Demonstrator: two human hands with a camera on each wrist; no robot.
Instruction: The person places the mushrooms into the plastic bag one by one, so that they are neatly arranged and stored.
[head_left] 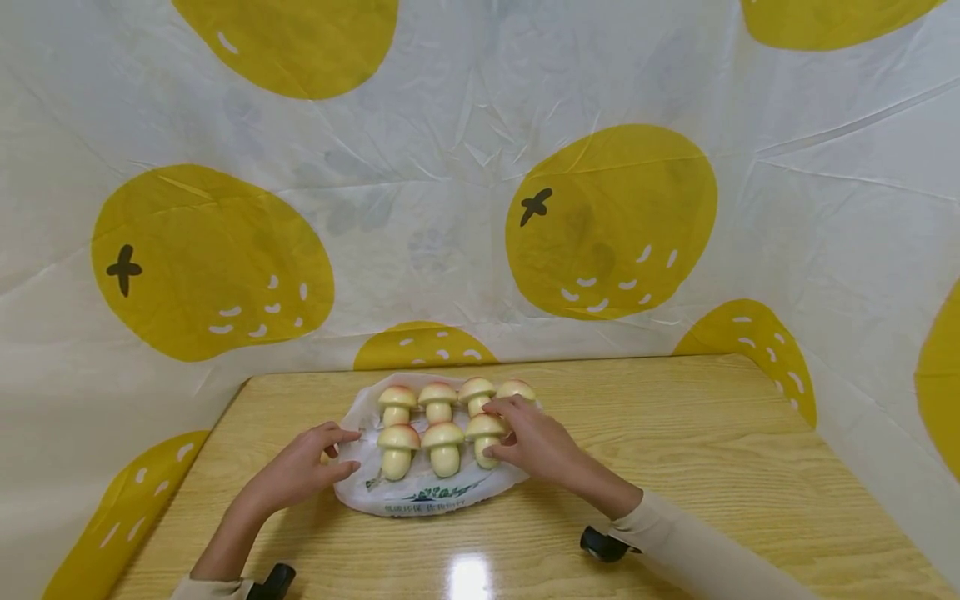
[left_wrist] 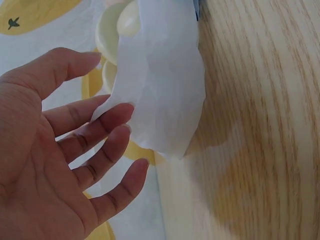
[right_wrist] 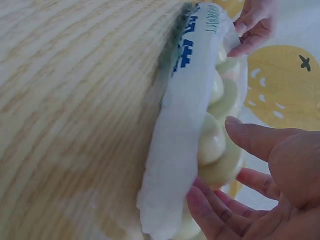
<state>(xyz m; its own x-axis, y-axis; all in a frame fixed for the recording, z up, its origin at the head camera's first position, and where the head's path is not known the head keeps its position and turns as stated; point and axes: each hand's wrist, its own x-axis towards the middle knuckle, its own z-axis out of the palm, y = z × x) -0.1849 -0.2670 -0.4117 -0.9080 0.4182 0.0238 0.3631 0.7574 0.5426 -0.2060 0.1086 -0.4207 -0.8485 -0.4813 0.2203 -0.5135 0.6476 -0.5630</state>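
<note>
Several glossy cream mushroom-shaped pieces (head_left: 445, 450) with reddish-tinged caps lie in two rows on a white plastic bag (head_left: 442, 507) with green print. My left hand (head_left: 303, 468) is at the bag's left edge, fingers loosely bent and spread; in the left wrist view, the fingertips (left_wrist: 125, 112) touch the bag's rim. At the right end, my right hand (head_left: 536, 437) reaches over the front right mushroom piece (head_left: 486, 429), thumb near its stem. In the right wrist view, thumb and fingers (right_wrist: 215, 212) stand apart around the mushroom pieces; whether they touch one is unclear.
The bag lies on a light wood-grain table (head_left: 675, 467), toward its far edge. Behind and at both sides hangs a white sheet (head_left: 435, 250) with large yellow fruit prints. Black wrist devices (head_left: 603, 544) sit at both sleeves.
</note>
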